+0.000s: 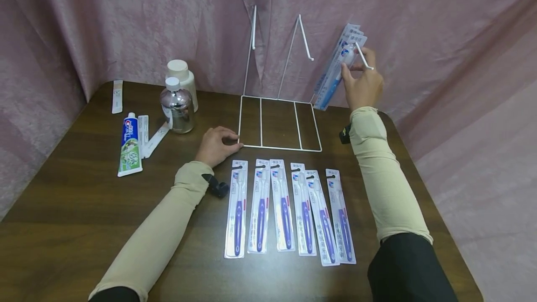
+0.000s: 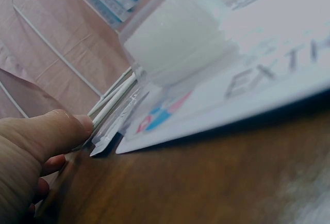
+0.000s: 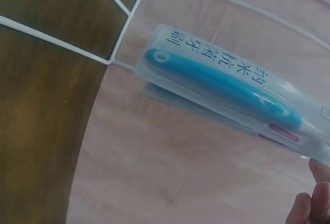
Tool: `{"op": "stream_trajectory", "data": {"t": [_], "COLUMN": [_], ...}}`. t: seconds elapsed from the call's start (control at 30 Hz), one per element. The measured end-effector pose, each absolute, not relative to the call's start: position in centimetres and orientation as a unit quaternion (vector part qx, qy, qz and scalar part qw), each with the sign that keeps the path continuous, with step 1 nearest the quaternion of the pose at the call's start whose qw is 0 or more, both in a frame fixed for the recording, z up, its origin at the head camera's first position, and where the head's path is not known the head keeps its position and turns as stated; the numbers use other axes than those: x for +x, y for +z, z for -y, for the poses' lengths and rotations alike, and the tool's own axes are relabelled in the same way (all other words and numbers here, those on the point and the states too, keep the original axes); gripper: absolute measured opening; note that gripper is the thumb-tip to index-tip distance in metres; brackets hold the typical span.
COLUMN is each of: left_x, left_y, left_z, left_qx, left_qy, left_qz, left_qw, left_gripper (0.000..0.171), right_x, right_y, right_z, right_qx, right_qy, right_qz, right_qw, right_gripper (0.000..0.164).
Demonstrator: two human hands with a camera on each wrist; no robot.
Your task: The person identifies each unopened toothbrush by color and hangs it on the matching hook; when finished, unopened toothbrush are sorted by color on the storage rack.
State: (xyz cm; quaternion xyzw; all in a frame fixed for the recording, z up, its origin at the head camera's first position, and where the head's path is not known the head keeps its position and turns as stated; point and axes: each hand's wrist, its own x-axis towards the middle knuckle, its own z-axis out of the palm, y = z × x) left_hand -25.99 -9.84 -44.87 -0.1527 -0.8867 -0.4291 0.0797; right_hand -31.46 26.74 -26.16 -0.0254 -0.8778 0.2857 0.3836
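Observation:
A white wire display rack (image 1: 261, 122) stands at the back of the table with three hooks pointing forward. My left hand (image 1: 218, 146) holds its front left corner, thumb against the wire (image 2: 111, 100) in the left wrist view. Several packaged blue toothbrushes (image 1: 334, 77) hang on the right hook. My right hand (image 1: 364, 85) pinches the front pack near its upper part, beside the hook tip (image 1: 369, 66). Its blue handle (image 3: 221, 84) fills the middle of the right wrist view, with another pack behind it. The left hook (image 1: 253, 31) and middle hook (image 1: 305, 41) carry nothing.
Several packaged purple toothbrushes (image 1: 238, 213) lie in a row before the rack, two on the right overlapping. Leftward are a toothpaste tube (image 1: 131, 146), paper strips (image 1: 117, 97), a silver bottle (image 1: 180, 112) and a white bottle (image 1: 190, 85). A pink curtain (image 1: 168, 22) hangs behind.

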Motion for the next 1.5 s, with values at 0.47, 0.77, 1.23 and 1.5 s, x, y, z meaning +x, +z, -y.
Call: {"op": "stream_trajectory", "data": {"t": [0.47,0.77,1.23,1.5], "left_x": [-26.5,-26.7,-26.2,-26.2], "left_y": [-45.3,-44.5,-44.2,-44.7], "left_z": [9.8,11.8,14.1,13.8], "left_qx": [-0.170,-0.165,-0.161,-0.169], "left_qy": [-0.428,-0.413,-0.411,-0.414], "left_qz": [0.883,0.890,0.892,0.889], "left_qw": [0.087,0.099,0.094,0.097], "left_gripper": [0.030,0.031,0.033,0.032], "right_x": [-27.8,-19.8,-15.4,-15.0], "right_y": [-27.7,-35.1,-38.6,-39.3], "right_z": [-28.5,-31.8,-31.6,-31.3], "right_qx": [-0.033,-0.031,0.077,0.111], "right_qy": [0.438,0.657,0.448,0.397], "right_qz": [0.847,0.753,0.869,0.895], "right_qw": [0.300,0.010,-0.195,-0.171], "right_gripper": [0.038,0.011,0.042,0.033]}}
